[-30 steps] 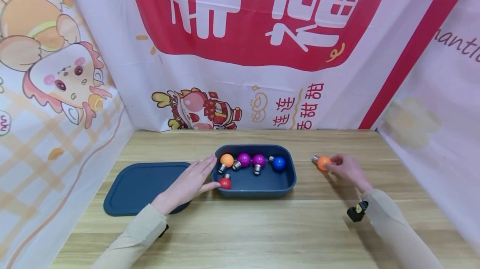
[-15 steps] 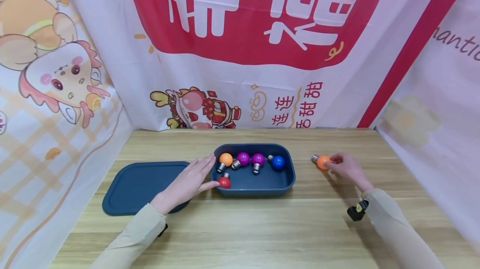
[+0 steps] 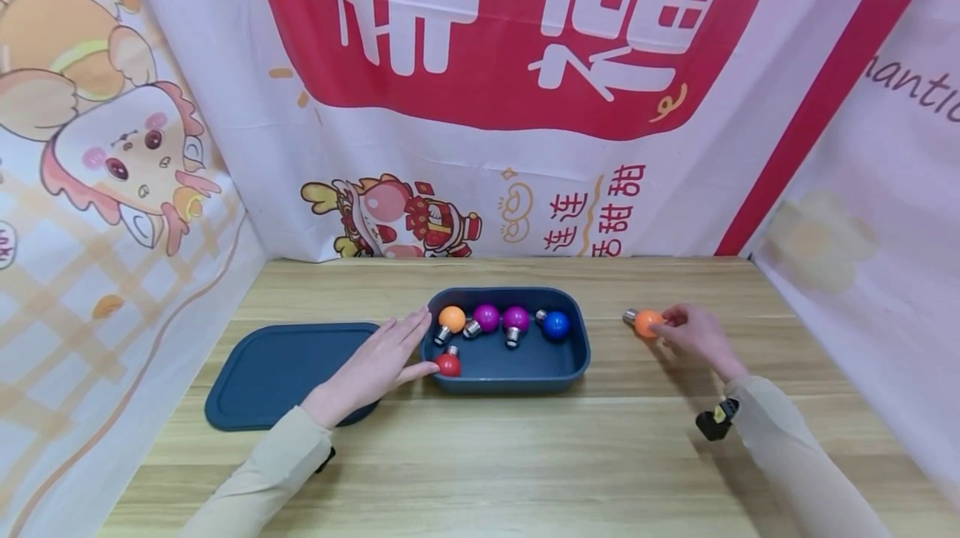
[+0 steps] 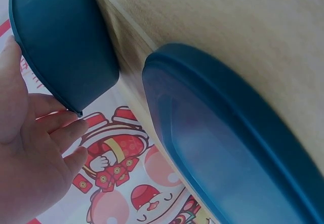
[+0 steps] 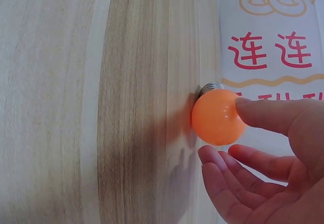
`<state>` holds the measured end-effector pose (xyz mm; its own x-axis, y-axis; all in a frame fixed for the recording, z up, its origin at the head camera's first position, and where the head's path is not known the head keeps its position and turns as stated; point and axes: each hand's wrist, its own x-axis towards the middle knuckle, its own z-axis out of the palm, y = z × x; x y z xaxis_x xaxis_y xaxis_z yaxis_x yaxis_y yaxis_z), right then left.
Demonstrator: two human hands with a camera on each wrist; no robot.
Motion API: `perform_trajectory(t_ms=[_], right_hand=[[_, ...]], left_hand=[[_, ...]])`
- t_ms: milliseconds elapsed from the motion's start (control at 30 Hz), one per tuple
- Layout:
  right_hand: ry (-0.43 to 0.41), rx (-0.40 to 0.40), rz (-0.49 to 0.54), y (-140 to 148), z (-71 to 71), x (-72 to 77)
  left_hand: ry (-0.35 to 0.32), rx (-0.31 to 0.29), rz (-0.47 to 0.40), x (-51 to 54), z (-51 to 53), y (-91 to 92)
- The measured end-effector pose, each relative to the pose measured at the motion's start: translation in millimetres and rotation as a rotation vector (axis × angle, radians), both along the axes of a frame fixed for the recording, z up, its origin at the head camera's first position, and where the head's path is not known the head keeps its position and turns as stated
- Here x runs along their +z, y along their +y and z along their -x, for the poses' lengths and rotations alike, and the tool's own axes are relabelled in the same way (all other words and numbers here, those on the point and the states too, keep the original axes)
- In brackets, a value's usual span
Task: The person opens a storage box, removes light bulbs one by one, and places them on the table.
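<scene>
In the head view a dark blue box (image 3: 517, 385) holds several light bulbs: an orange bulb (image 3: 452, 319), two purple bulbs (image 3: 486, 318), a blue bulb (image 3: 556, 325) and a red bulb (image 3: 448, 365). My left hand (image 3: 378, 361) rests against the box's left end with straight fingers, thumb at the front corner by the red bulb. On the table right of the box lies another orange light bulb (image 3: 647, 323), its metal base pointing left. My right hand (image 3: 697, 338) pinches its round end between thumb and fingers; the right wrist view shows the thumb (image 5: 268, 115) touching the globe.
A dark blue lid (image 3: 277, 376) lies flat on the wooden table (image 3: 525, 471), left of the box and partly under my left forearm. Printed cloth (image 3: 480, 188) hangs along the table's back and both sides.
</scene>
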<state>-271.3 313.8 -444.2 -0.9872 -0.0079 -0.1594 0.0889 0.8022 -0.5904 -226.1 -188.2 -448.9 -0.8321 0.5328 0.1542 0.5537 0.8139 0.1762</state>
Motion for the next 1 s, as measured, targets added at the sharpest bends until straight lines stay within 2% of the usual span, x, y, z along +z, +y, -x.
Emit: perform_trajectory(t_ms=[333, 633, 1000], right_hand=[[0.007, -0.008, -0.015, 0, -1.8, 3.3], [-0.001, -0.009, -0.039, -1, -4.5, 15.4], [0.143, 0.048, -0.095, -6, -3.8, 33.4]], left_hand=[[-0.015, 0.006, 0.004, 0.0, 0.8, 0.3], [-0.003, -0.006, 0.018, 4.2, 0.7, 0.5], [0.035, -0.03, 0.046, 8.1, 0.8, 0.0]])
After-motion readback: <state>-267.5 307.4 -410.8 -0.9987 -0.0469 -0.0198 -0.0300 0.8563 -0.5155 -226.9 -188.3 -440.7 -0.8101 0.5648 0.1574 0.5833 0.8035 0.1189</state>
